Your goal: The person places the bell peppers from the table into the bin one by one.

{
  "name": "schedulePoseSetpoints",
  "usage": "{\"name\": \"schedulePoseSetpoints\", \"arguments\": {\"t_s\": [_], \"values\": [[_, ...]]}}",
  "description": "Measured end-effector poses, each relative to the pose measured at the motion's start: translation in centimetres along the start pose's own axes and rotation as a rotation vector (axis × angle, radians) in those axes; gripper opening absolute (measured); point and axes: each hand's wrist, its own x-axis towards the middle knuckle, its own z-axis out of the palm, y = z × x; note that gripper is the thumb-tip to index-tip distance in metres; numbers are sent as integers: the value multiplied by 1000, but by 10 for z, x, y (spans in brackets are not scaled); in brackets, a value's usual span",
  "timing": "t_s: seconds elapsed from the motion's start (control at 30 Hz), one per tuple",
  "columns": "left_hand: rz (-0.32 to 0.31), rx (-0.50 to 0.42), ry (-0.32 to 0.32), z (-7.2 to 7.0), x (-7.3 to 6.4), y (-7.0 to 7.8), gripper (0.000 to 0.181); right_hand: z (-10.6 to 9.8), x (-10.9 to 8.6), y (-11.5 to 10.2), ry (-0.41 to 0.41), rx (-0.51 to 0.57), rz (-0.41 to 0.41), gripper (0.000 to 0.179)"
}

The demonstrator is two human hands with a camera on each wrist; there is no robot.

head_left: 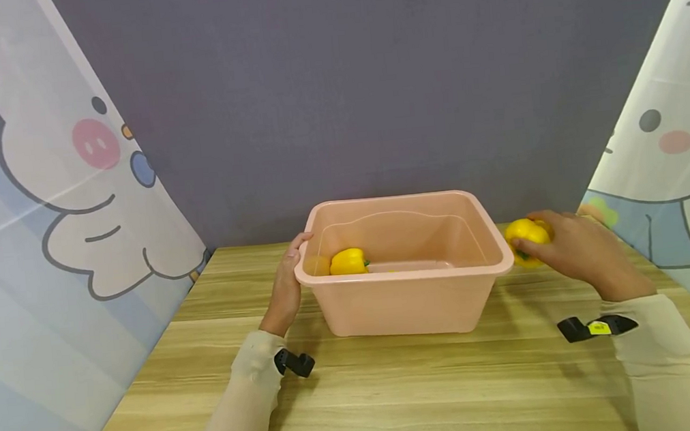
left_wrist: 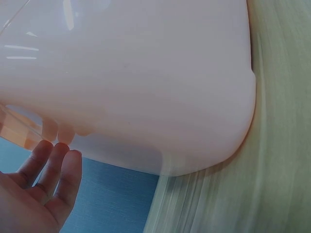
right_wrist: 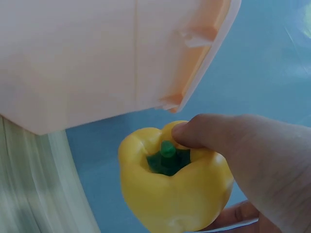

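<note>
A pink plastic bin [head_left: 399, 306] stands in the middle of the table. My left hand [head_left: 286, 285] is at its left end, with fingertips at the rim; in the left wrist view the fingers [left_wrist: 68, 177] reach to the glossy outer wall, fairly straight. A yellow bell pepper [head_left: 349, 262] lies inside the bin at the left, its lower part hidden by the front rim. Just beyond the right end, my right hand [head_left: 579, 250] grips another yellow bell pepper [right_wrist: 170, 194], thumb beside its green stem. This pepper is held beside the bin's outer wall, below rim height.
The wooden table [head_left: 362, 406] extends in front of the bin and to both sides. A dark grey panel [head_left: 334, 93] rises close behind it. Cartoon-printed cloths hang at the left [head_left: 38, 304] and right. Black camera straps circle both sleeves.
</note>
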Motion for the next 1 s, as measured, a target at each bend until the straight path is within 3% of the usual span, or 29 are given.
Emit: {"name": "schedulePoseSetpoints", "arguments": {"t_s": [0.2, 0.8, 1.0], "values": [[-7, -16, -14, 1, 0, 1, 53, -5, -1, -7, -15, 25, 11, 70], [5, -4, -11, -1, 1, -1, 57, -16, -3, -18, 116, 97, 34, 67], [1, 0, -13, -1, 0, -1, 57, -19, -3, -20, 124, 101, 60, 68]]}}
